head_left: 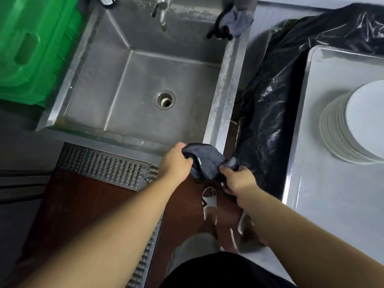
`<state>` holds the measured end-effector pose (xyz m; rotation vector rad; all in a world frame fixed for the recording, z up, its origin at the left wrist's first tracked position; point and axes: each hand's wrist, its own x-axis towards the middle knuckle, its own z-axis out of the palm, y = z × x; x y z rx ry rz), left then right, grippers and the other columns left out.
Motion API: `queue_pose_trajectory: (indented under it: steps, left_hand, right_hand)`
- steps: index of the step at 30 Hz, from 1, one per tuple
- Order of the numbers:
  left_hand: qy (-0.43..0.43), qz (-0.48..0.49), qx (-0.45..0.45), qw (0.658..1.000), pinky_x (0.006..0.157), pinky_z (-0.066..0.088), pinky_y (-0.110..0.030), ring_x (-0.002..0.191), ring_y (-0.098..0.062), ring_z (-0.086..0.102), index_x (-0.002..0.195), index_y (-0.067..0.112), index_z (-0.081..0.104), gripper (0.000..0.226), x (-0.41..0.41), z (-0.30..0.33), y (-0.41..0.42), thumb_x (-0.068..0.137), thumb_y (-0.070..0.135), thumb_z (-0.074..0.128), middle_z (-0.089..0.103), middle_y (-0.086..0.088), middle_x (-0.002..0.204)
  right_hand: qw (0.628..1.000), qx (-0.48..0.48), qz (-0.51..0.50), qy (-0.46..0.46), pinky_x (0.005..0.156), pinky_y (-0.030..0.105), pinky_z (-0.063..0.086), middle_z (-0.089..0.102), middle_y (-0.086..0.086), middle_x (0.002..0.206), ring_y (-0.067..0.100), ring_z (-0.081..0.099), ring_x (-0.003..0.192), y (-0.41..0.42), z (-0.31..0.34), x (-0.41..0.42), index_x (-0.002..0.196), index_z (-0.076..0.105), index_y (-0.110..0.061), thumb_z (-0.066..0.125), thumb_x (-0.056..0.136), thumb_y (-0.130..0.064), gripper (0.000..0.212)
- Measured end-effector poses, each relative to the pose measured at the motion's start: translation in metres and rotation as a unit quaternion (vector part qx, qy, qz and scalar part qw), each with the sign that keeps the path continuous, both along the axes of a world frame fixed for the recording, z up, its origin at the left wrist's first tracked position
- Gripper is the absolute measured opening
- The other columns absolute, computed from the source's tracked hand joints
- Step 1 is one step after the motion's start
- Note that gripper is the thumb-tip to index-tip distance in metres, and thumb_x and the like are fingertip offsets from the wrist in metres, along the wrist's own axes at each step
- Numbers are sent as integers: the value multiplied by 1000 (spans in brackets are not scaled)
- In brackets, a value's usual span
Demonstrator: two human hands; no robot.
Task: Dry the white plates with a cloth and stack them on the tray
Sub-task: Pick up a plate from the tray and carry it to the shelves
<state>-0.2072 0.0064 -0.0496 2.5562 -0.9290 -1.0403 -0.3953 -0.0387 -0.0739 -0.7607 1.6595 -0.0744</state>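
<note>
My left hand & right hand both pinch the soft, floppy cloth; plates on the tray look hard, breakable, so I'd hold them by the rim.

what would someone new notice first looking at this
Probably the two hands in the lower middle: the left hand and right hand both grip a dark grey cloth at the near corner of the steel sink. Next, the stack of white plates on the tray at the right edge, and the bright green crate at upper left.
</note>
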Motion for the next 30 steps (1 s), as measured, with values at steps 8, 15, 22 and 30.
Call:
queue_pose_trajectory:
  steps: [8,15,22,30]
  left_hand:
    - [-40,-55,32,997,101,54,-44,121,-35,62,143,22,59,50,11,-10,-6,94,26,66,61,-10,138]
    - [-29,-8,-48,998,102,53,-40,118,-23,64,136,25,63,49,11,18,1,87,19,69,61,0,136]
    - [-27,-89,-109,990,97,56,-42,114,-23,64,129,25,66,41,-39,52,-25,90,16,66,61,1,132]
    - [-5,-181,-120,976,84,45,-28,109,-11,59,136,31,61,39,-113,69,-66,97,24,62,56,9,138]
  right_hand:
    - [992,-13,104,68,81,46,64,72,17,101,36,72,90,-7,8,-15,106,70,-5,66,94,-66,62]
    - [998,47,11,-31,59,31,56,67,7,87,22,64,69,-15,57,-56,102,66,-13,59,107,-42,30]
    - [995,-6,-88,-54,62,34,59,72,13,108,29,69,84,-35,105,-130,119,63,-10,61,106,-38,31]
    - [986,-45,-157,-24,66,36,58,71,14,112,31,72,91,-45,115,-240,116,64,-11,60,105,-44,36]
